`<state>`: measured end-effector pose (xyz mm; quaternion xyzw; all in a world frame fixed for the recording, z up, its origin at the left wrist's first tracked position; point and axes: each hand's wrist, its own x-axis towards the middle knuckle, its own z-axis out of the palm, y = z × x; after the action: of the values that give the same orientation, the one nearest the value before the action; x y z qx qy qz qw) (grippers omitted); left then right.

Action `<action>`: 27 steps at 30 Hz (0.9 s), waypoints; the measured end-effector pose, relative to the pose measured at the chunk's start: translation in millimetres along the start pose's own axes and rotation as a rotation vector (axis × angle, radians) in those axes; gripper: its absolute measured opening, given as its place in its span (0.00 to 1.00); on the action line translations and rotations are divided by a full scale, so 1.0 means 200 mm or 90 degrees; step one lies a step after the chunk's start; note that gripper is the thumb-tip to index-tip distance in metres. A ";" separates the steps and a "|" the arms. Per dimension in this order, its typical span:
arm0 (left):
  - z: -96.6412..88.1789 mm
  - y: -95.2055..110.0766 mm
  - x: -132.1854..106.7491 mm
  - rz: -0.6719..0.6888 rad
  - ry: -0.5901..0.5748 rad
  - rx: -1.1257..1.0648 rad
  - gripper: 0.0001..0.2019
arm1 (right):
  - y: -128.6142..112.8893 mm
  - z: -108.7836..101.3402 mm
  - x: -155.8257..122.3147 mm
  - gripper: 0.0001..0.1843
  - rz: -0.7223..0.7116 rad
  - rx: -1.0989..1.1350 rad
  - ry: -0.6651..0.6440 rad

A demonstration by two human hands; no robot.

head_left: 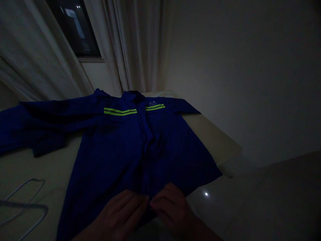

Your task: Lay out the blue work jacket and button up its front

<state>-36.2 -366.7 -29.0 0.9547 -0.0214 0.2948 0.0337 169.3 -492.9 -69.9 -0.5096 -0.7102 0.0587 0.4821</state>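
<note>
A dark blue work jacket (107,150) lies spread out, front side up, its collar away from me. Yellow-green stripes with a dark line through them cross its chest. At the bottom of the front opening, my left hand (122,211) pinches the hem edge. Close beside it, my right hand (173,207) has its fingers closed on the other side of the same opening. The fingertips of both hands almost touch. Dim light hides whether a zip or a button is between them.
White wire hangers (27,206) lie at the lower left on the pale table (215,134). Another blue garment (15,127) appears to lie by the left sleeve. Curtains (140,43) and a dark window (77,30) are behind. A light reflects off the floor (233,204) at right.
</note>
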 end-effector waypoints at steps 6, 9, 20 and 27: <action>0.08 0.15 0.01 -0.077 0.065 0.040 0.19 | 0.02 -0.10 0.03 0.02 0.065 0.089 -0.070; 0.14 0.21 0.00 -0.123 0.117 0.059 0.20 | 0.02 -0.15 0.01 0.03 0.109 0.112 -0.092; 0.23 0.26 0.04 -0.071 0.092 -0.029 0.19 | -0.01 -0.28 -0.07 0.03 0.231 0.103 -0.119; 0.24 0.28 0.03 -0.032 0.116 -0.034 0.19 | -0.02 -0.22 -0.07 0.04 0.173 0.013 -0.100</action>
<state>-7.9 -425.7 -62.0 0.9230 -0.0022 0.3786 0.0686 199.5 -523.8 -53.8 -0.5898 -0.6699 0.1703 0.4175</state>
